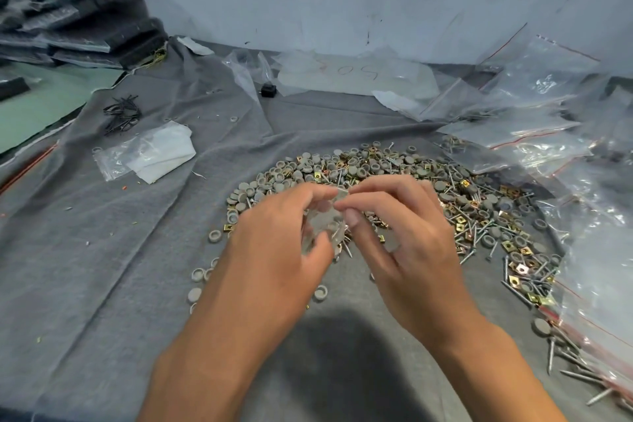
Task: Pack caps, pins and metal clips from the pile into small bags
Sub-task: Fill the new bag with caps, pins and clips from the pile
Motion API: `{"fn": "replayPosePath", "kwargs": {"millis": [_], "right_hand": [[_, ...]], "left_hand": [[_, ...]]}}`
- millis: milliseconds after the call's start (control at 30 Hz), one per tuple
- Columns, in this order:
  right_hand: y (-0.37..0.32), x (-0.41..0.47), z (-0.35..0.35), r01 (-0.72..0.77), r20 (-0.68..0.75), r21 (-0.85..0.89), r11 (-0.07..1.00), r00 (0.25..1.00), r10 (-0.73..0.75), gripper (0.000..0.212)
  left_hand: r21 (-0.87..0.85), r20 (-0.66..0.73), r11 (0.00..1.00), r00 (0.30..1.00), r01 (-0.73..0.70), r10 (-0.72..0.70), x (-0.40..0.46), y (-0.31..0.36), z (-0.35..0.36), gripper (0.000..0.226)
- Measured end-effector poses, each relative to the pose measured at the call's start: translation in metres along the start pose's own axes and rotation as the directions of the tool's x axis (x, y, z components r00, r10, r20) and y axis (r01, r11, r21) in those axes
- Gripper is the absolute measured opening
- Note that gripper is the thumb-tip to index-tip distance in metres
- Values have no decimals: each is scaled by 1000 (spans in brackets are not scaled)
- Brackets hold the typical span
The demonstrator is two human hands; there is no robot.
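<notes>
A pile [424, 188] of grey round caps, metal pins and brass-coloured square clips spreads over the grey cloth [102, 267] in the middle. Above its near edge both hands hold one small clear bag [325, 221] with grey caps inside. My left hand [274, 236] grips the bag from the left, fingers curled round it. My right hand [397, 223] pinches the bag's top edge between thumb and forefinger. The hands cover part of the pile.
A heap of clear zip bags [555, 120] with red strips lies along the right side. A flat bag with white paper [150, 154] and black pins [121, 113] lie at left. Dark packed stacks [75, 10] sit back left. Loose caps [198, 274] lie near my left wrist.
</notes>
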State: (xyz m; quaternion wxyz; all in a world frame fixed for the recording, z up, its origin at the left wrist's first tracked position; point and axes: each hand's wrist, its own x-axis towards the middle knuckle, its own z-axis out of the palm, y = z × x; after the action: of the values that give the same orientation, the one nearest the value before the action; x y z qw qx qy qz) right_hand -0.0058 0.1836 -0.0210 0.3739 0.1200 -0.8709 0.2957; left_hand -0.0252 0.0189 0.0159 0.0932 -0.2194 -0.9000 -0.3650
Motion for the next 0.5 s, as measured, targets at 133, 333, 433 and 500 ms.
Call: {"fn": "replayPosePath", "kwargs": {"millis": [133,333,433,500], "right_hand": [[9,1,-14,82,95,-183,980,993,-66,29],[15,4,-32,48,65,-2,999,997,-48,11],[13,5,-37,-100,33,184,978,995,95,10],[11,4,-39,-202,63,282,938,979,192,10]], "left_hand": [[-5,22,997,997,-79,79,-2,7,-5,42],[-61,-95,990,988,-129,123,-1,4,-5,45],[-157,-138,983,987,-100,78,0,2,-4,39],[-223,-138,973,990,-63,33,0,-1,-3,36]]}}
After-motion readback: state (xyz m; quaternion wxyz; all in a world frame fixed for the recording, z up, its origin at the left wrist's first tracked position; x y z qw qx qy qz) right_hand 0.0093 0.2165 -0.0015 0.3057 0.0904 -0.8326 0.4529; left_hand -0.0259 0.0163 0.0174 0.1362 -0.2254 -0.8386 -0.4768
